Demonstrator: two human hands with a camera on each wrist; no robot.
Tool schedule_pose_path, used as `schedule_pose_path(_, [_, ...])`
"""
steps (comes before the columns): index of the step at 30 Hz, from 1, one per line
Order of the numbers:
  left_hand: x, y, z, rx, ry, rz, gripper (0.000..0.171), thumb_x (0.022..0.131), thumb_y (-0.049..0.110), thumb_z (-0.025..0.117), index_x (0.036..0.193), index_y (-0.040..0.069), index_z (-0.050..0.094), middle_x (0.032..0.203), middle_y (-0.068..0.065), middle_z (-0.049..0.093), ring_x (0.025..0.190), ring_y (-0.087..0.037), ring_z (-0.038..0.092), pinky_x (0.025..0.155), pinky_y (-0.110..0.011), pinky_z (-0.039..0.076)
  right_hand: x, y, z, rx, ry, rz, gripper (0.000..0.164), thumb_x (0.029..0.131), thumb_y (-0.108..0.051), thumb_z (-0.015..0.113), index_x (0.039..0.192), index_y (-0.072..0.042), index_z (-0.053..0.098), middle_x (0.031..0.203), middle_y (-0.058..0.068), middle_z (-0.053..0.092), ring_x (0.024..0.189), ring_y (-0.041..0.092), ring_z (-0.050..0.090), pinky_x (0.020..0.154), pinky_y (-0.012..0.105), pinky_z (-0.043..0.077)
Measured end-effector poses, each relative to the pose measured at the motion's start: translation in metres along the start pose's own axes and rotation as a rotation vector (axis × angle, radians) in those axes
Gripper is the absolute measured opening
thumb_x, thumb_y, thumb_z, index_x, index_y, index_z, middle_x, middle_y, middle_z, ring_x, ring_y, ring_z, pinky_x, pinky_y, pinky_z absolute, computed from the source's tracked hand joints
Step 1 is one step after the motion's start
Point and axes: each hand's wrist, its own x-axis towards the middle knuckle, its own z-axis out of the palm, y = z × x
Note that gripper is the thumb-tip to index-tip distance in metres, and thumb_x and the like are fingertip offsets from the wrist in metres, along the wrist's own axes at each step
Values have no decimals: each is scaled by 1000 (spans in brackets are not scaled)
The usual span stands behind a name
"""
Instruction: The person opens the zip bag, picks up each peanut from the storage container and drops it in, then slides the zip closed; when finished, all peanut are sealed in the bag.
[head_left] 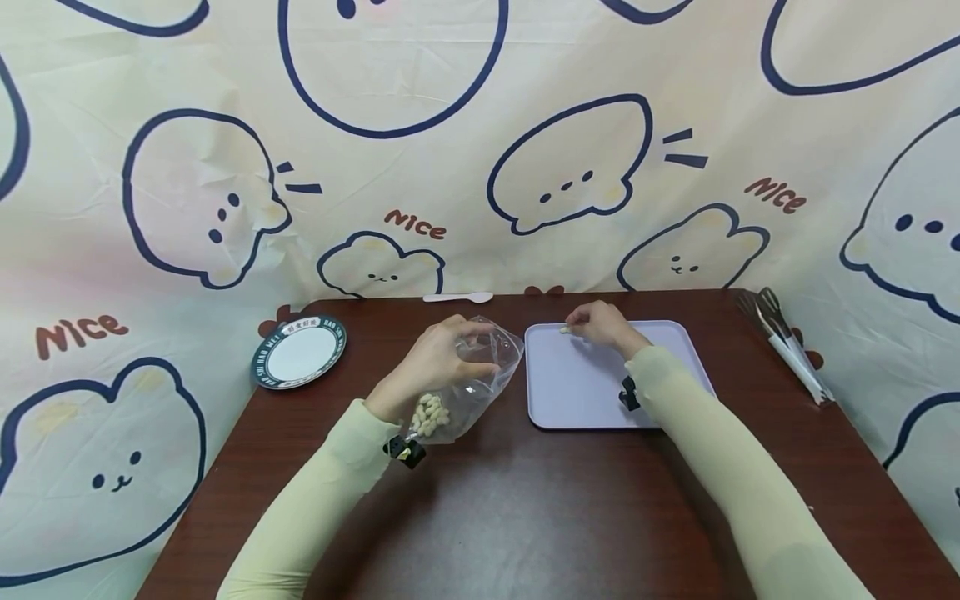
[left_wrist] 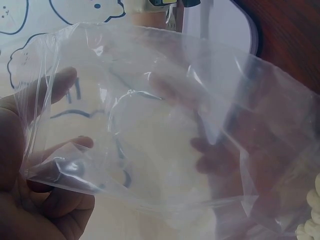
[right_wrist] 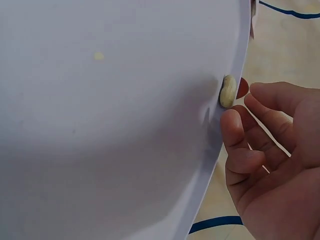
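My left hand (head_left: 431, 364) grips a clear plastic bag (head_left: 480, 398) near its mouth, thumb and fingers spread apart around the film. Several pale unshelled peanuts (head_left: 430, 415) are bunched at the bag's lower end; a few show at the edge of the left wrist view. A single peanut (right_wrist: 228, 91) lies against the rim of the lavender tray (head_left: 585, 392), at its far left in the head view. Beside that peanut is my right hand (head_left: 606, 325), fingers loosely bent, with a gap between thumb and fingertips and nothing held there.
A round plate (head_left: 262, 367) with a patterned green rim lies at the back left. Near the back edge is a white spoon (head_left: 461, 297). Metal utensils with white handles (head_left: 798, 367) lie at the right. A patterned cloth (head_left: 465, 183) stands behind the brown table (head_left: 525, 517).
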Motion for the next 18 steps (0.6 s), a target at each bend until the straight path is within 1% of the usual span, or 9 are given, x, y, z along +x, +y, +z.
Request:
schedule_pose_path(5, [0,1,0,1,-5,-5,65,80,43,82,138,25,61,104,-2,59,84,-18,53,68,-31,45,2,2,2,-26,-6,4,22,98,-18,62,116,-9,71,121,12,69,107,28,60,94,43,48])
schedule_pose_path(10, [0,2,0,-4,-10,-7,65,79,42,83,138,24,61,105,-4,60,85,-18,54,69,-31,45,3,3,3,-55,-10,8,21,97,-18,64,114,-10,73,120,13,70,107,29,59,96,45,47])
schedule_pose_path(15, [0,3,0,-3,-9,-8,66,79,42,83,138,24,61,105,-2,60,88,-18,55,70,-31,46,4,4,4,-69,-6,15,17,95,-19,66,108,-11,74,113,11,71,102,28,59,92,43,47])
schedule_pose_path(18, [0,3,1,-1,-10,-8,66,79,43,83,138,23,61,106,-2,60,89,-18,56,71,-31,46,5,4,5,-80,4,5,16,94,-18,68,107,-10,73,108,11,71,98,27,59,89,41,47])
